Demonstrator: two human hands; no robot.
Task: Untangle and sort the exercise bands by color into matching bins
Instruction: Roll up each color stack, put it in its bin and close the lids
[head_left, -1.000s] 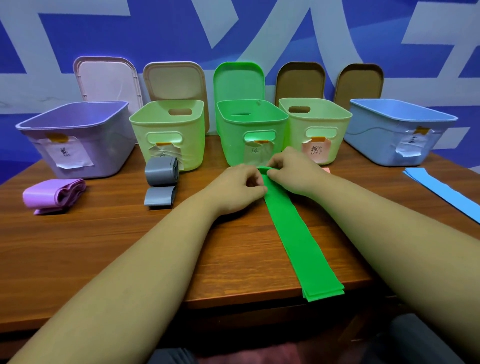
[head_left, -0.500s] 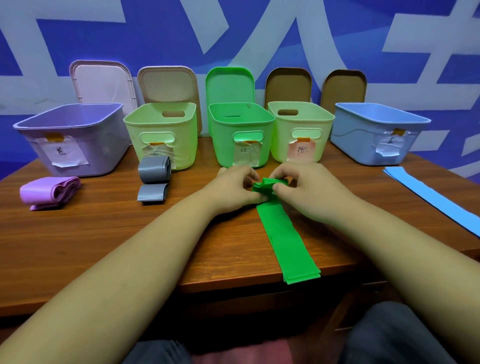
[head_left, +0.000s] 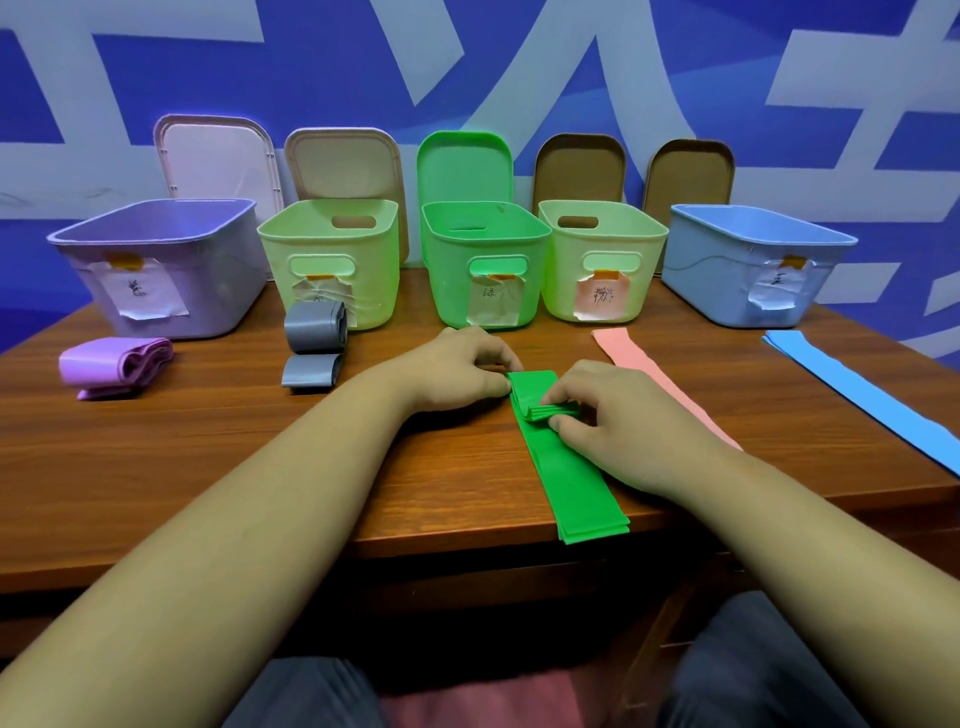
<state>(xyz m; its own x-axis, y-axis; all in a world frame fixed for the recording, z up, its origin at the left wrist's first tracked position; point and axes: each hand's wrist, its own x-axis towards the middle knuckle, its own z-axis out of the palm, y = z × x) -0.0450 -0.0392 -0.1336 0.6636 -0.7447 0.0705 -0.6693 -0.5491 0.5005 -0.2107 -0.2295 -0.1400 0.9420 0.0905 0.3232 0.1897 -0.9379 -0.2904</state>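
Pinching green band (head_left: 576, 483) fold: left hand (head_left: 457, 371), right hand (head_left: 618, 421); blue band (head_left: 857, 395) cropped.

1. The left hand (head_left: 457, 369) sits knuckles up, its fingers (head_left: 496, 358) curled; thumb and fingertips pinch the left edge of the band's (head_left: 571, 478) folded end.
2. The right hand (head_left: 613, 415) is just beside it, knuckles up. Its fingers (head_left: 566, 392) curl over the fold from the right and the thumb lies beneath, gripping the layers.
3. The two hands are close together, not touching.
4. Both forearms are bare. They come in from the lower corners and converge over the surface (head_left: 260, 467), left from the left, right from the right.
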